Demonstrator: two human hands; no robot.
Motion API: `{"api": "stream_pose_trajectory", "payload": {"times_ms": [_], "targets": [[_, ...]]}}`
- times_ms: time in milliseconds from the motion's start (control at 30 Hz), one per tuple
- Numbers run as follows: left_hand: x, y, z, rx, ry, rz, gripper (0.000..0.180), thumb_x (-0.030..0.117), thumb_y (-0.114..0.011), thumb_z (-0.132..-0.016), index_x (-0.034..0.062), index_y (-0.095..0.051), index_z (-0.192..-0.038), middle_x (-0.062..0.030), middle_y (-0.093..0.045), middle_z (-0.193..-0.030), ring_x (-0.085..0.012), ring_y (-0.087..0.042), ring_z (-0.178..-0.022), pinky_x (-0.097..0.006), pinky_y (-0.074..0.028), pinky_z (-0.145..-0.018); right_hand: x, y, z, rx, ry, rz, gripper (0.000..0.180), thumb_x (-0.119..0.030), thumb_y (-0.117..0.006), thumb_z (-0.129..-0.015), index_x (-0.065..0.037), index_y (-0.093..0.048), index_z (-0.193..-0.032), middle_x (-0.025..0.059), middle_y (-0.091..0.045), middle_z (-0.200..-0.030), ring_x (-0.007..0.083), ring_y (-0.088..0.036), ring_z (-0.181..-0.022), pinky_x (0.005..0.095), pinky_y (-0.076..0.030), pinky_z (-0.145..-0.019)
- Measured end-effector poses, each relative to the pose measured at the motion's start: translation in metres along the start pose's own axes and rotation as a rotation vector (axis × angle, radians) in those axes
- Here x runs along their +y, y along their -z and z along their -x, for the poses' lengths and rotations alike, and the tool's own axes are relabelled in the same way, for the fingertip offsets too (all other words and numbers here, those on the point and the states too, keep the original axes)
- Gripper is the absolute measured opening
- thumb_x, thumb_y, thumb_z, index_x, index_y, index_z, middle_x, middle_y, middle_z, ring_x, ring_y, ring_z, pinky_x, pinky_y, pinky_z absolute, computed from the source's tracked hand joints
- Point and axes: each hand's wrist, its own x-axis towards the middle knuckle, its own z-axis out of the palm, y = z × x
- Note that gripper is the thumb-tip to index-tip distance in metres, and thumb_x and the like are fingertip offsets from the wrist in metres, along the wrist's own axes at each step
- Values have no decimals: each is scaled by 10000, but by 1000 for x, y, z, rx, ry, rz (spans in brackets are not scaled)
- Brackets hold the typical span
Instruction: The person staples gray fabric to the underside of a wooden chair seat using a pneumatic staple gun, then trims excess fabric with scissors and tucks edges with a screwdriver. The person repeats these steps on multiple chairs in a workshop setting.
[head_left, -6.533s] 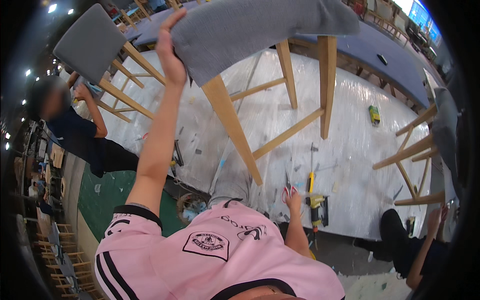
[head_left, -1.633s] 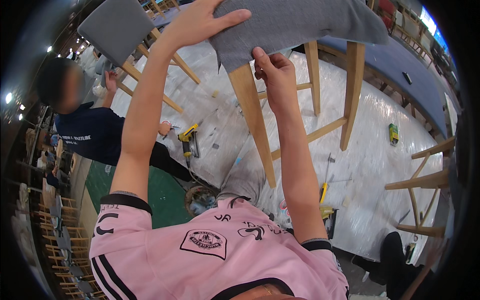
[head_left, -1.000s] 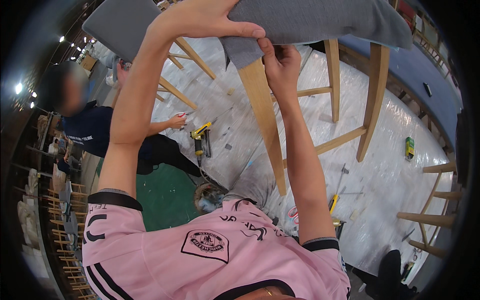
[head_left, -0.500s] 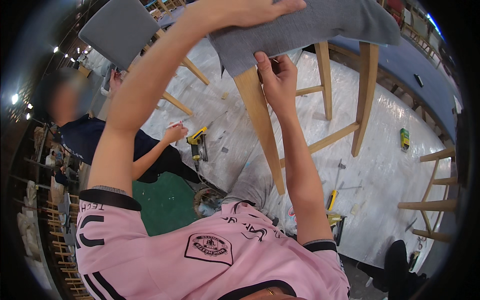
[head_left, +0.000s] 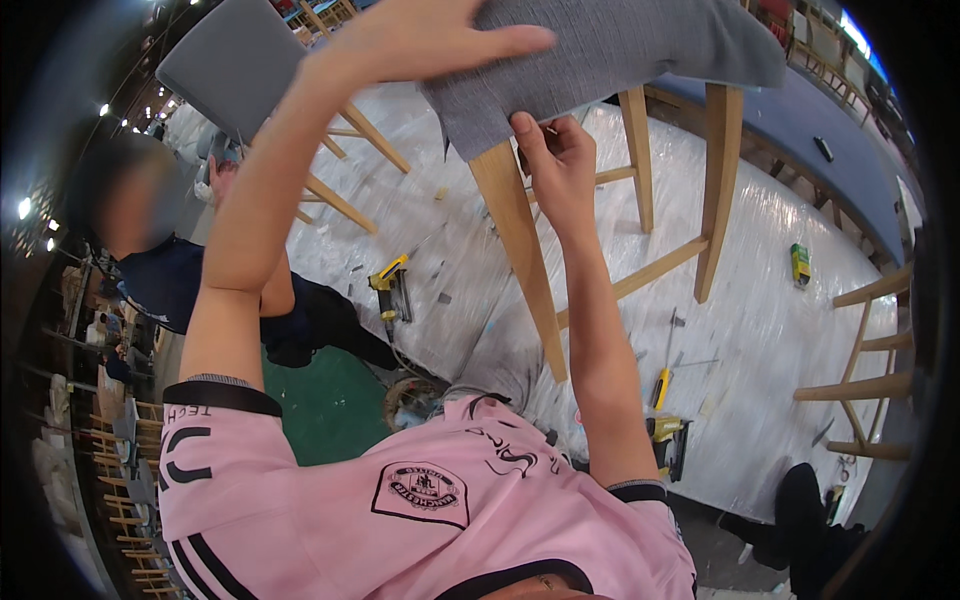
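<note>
A chair with pale wooden legs [head_left: 517, 250] and grey upholstery fabric [head_left: 610, 50] stands tilted in front of me. My left hand [head_left: 420, 42] lies over the far left part of the fabric with its thumb stretched out; the other fingers are partly cut off by the upper edge of the view. Beside the top of the nearest leg, my right hand [head_left: 562, 165] pinches the lower edge of the fabric between thumb and fingers.
On the plastic-wrapped surface [head_left: 470, 215] lie a yellow staple gun [head_left: 388, 285], a second one [head_left: 668, 440], a screwdriver [head_left: 661, 388] and a green-yellow box [head_left: 800, 264]. At left, a co-worker [head_left: 165, 275] is beside another grey chair [head_left: 235, 65]. Chair legs [head_left: 860, 387] jut in at right.
My left hand has slid left along the fabric, its thumb now clear of the far side. My right hand keeps its pinch. The co-worker's hand with a white, pen-like thing is now hidden.
</note>
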Motion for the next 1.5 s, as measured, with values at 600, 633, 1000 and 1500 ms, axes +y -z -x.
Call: {"api": "stream_pose_trajectory", "payload": {"times_ms": [600, 633, 1000, 1500], "targets": [[17, -5, 48, -33, -151, 150, 1014, 369, -824, -784, -13, -312, -1571, -265, -359, -1592, -375, -340, -1496, -441, -269, -1226, 5, 20, 6, -146, -31, -74, 325, -248, -821, -912, 19, -726, -1071, 73, -752, -960, 144, -688, -887, 302, -541, -791], [20, -8, 49, 11, -164, 168, 907, 348, -814, -793, 5, -393, -1520, -247, -386, -1584, -372, -359, -1488, -449, -277, -1220, 8, 24, 7, -159, -38, -59, 333, -240, -825, -907, 18, -720, -1089, 74, -752, -981, 156, -693, -912, 310, -546, -810], [39, -30, 64, 231, -210, 195, 580, 271, -810, -675, 132, -725, -1232, -218, -502, -1523, -430, -423, -1446, -564, -286, -1193, 42, 42, 6, -111, 247, 3, 521, -261, -819, -901, -19, -549, -1275, 79, -700, -1038, 180, -680, -822, 322, -558, -704], [35, -267, 110, 885, 303, 1000, 648, 350, -773, -861, 216, -538, -1449, -235, -335, -1610, -401, -429, -1423, -552, -315, -1178, 50, 69, 8, -182, 225, 338, 373, -195, -796, -893, -24, -608, -1166, 87, -686, -951, 221, -667, -767, 329, -540, -676]]}}
